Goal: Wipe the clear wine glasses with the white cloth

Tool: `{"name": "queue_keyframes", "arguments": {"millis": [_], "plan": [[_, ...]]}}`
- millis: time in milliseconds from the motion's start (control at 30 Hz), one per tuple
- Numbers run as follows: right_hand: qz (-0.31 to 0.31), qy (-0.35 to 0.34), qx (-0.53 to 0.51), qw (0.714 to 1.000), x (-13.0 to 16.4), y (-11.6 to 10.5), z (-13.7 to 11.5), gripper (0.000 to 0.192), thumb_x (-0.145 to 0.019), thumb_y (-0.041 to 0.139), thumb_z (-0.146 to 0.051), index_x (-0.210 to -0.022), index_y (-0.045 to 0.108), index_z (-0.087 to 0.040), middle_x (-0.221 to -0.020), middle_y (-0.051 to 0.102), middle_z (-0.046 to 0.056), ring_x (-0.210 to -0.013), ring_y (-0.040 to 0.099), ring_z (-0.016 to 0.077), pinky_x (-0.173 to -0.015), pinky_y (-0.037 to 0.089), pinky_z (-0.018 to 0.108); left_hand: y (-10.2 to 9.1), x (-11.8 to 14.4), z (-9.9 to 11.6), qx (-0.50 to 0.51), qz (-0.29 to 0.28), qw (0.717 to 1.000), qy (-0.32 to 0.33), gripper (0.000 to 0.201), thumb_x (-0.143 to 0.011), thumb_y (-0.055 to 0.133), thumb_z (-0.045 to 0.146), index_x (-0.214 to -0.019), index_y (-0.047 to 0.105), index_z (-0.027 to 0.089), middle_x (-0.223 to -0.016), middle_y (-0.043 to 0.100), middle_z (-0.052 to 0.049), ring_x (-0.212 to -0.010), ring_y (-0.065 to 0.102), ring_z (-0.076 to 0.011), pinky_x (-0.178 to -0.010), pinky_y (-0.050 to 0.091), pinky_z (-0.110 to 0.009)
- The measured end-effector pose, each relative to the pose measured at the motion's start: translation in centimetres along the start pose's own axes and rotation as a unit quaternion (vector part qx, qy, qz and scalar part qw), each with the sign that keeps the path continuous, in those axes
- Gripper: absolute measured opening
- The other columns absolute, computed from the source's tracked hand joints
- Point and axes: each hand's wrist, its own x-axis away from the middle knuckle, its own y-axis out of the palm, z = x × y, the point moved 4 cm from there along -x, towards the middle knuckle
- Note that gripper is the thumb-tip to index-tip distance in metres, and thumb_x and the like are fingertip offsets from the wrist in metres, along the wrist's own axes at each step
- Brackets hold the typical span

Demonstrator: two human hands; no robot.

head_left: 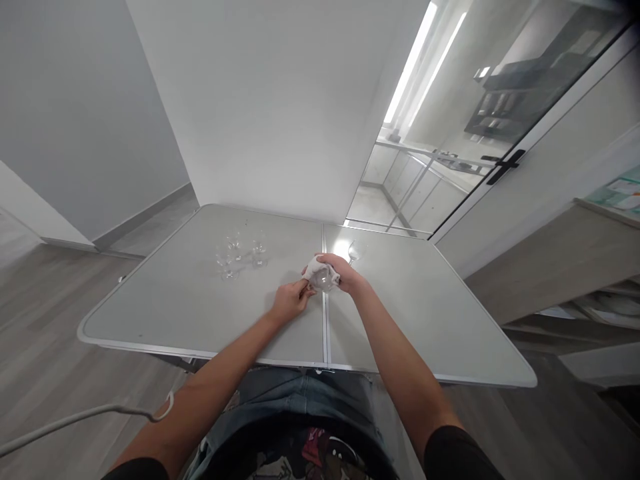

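Note:
Over the table's middle seam, a clear glass [325, 280] is held between my two hands, with its round opening or base toward me. A white cloth [315, 267] is bunched around its far and side edges. My right hand [346, 272] is closed around the cloth and the glass from the right. At the left edge, my left hand [293, 299] pinches the glass and cloth; its fingertips are partly hidden. Just beyond my right hand is another clear glass [355, 251], faint in the glare.
Several clear stemmed glasses [259, 253] stand in a group on the left half of the pale folding table [400, 320]. A white wall [280, 133] rises behind it. To the right are a glazed door [505, 167] and a wooden shelf [540, 267]. A pale cable [75, 419] crosses by my left forearm.

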Motion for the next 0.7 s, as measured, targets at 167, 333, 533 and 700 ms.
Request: {"name": "queue_keyframes", "arguments": {"millis": [167, 333, 533, 700], "plan": [[0.105, -0.032, -0.212, 0.971, 0.0, 1.6, 2.7, 0.043, -0.085, 0.042, -0.056, -0.088, 0.066, -0.02, -0.08, 0.07, 0.009, -0.08, 0.065, 0.0261, -0.069, 0.051, 0.038, -0.5, -0.4, -0.2, 0.064, 0.037, 0.997, -0.023, 0.024, -0.095, 0.05, 0.038, -0.079, 0.057, 0.02, -0.067, 0.061, -0.001, -0.06, 0.055, -0.0152, -0.061, 0.035, -0.026], [0.17, -0.127, -0.266, 0.94, 0.5, 3.6, 3.8, 0.044, -0.089, 0.035, -0.054, -0.096, 0.065, -0.022, -0.091, 0.07, 0.009, -0.087, 0.064, 0.0256, -0.075, 0.053, 0.04, -1.0, -0.7, -0.4, 0.134, 0.078, 0.986, -0.053, 0.035, -0.095, 0.048, 0.045, -0.072, 0.053, 0.02, -0.061, 0.051, 0.002, -0.056, 0.046, -0.0127, -0.058, 0.035, -0.026], [0.189, -0.109, -0.182, 0.959, 2.0, 5.1, 5.0, 0.027, -0.092, 0.048, -0.051, -0.096, 0.053, -0.025, -0.084, 0.056, 0.0, -0.077, 0.054, 0.0161, -0.073, 0.049, 0.027, -1.4, -0.9, -1.1, 0.209, 0.114, 0.965, -0.111, 0.034, -0.096, 0.046, 0.043, -0.074, 0.055, 0.018, -0.062, 0.054, 0.001, -0.059, 0.049, -0.0128, -0.059, 0.039, -0.025], [0.082, -0.143, 0.002, 0.986, 2.8, 6.4, 4.4, 0.026, -0.095, 0.046, -0.047, -0.089, 0.051, -0.023, -0.082, 0.049, -0.001, -0.078, 0.047, 0.0156, -0.077, 0.044, 0.026, -1.8, -1.0, -0.9, 0.238, 0.112, 0.964, -0.043, 0.021, -0.088, 0.056, 0.036, -0.079, 0.058, 0.017, -0.079, 0.063, -0.003, -0.071, 0.054, -0.0153, -0.067, 0.046, -0.027]]}}
